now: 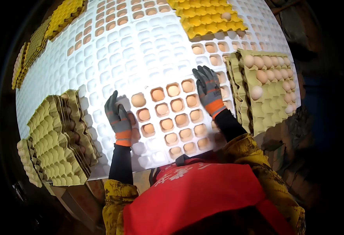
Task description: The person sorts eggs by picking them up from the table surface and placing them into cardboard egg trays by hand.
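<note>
My left hand (118, 118), in a grey glove with an orange cuff, hovers over or rests on the white celled tray (152, 64), left of a group of brown eggs (177, 105). Its fingers point away from me, thumb apart, and I see nothing held. A loose-looking egg (138, 100) sits to the right of its fingertips. On the group's right side is my right hand (210, 89), gloved alike, fingers stretched forward and slightly bent. No egg shows in it; its palm side is hidden. The eggs sit singly in square cells.
A stack of pulp egg trays (268, 117), its top one partly filled with eggs, stands at right. More stacked pulp trays (54, 145) are at left. Yellow trays (207, 19) lie at the far side, one egg on top. A red apron (195, 196) borders the near edge.
</note>
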{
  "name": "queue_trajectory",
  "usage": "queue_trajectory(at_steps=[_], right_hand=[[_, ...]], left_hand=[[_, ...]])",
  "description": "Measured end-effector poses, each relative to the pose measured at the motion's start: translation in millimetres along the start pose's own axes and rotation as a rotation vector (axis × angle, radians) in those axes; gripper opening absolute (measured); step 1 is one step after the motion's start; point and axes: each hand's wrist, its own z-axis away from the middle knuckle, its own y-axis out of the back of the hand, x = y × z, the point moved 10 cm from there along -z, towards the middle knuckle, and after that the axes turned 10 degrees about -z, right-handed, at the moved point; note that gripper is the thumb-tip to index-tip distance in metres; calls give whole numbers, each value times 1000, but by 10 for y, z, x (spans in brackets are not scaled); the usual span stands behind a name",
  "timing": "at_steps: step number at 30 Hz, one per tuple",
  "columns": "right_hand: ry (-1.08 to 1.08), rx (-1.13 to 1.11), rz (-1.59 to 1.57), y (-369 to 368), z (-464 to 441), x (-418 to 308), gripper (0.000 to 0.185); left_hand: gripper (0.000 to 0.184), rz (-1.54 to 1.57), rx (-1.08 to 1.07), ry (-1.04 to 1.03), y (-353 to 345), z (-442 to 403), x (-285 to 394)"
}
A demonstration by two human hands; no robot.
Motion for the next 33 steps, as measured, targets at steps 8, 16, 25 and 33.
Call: queue_trajectory(at_steps=[8, 16, 25, 33], right_hand=[[-94, -160, -530, 452, 421, -864, 44], [-23, -168, -610, 1630, 970, -851, 44], [-250, 177, -37, 4162, 1406, 946, 40], [-217, -384, 224, 3768, 1546, 1688, 50]], left_hand=[[33, -776, -202, -252, -336, 52, 388], [27, -523, -137, -159, -337, 3, 620], [30, 150, -37, 74, -733, -29, 1610], [63, 98, -678, -834, -2215, 1246, 5736]])
